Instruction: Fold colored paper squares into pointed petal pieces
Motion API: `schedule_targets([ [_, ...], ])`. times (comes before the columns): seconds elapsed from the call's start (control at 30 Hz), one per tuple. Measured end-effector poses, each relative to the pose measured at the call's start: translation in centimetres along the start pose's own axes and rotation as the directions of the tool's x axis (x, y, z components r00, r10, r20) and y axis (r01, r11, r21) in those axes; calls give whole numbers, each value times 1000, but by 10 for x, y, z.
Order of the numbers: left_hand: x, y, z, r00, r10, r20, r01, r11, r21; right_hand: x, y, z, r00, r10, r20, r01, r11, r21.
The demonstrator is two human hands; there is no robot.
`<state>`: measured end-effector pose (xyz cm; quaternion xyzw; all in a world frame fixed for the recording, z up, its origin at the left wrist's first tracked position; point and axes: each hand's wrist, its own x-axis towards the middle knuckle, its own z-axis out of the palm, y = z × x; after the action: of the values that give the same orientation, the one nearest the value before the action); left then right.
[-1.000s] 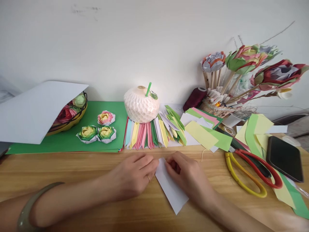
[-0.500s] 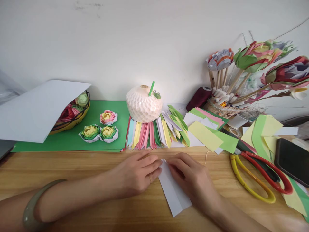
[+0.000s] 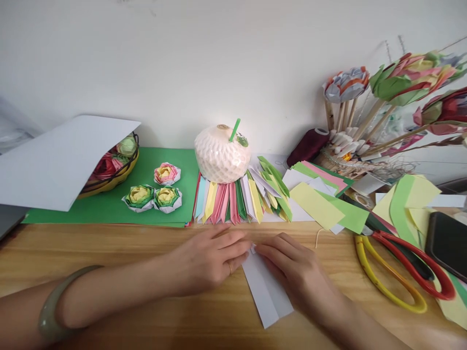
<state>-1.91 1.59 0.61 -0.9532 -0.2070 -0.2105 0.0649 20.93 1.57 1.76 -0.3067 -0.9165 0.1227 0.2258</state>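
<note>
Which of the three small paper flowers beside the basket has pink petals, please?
The rear flower, nearest the wall; the front-left flower and front-right flower have green around their yellow centres.

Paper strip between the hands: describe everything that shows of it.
The paper strip is plain, pale white with a lilac tinge, long and narrow. A lengthwise crease shows toward its near end, and a small bit at the far end looks folded over. It lies slantwise on the wooden tabletop, near end toward the wearer. The left hand and right hand both have fingers at its far end; the right covers part of its right side.
</note>
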Motion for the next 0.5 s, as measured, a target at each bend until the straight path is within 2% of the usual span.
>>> schedule_targets([
  [0.13, -1, -5, -2, 999, 39, 34, -37, 999, -35, 2, -1, -2, 1000, 4, 10, -4, 1000, -3],
  [0.5, -3, -7, 2, 999, 28, 39, -25, 997, -76, 1, -1, -1, 999, 8, 38, -7, 1000, -28],
])
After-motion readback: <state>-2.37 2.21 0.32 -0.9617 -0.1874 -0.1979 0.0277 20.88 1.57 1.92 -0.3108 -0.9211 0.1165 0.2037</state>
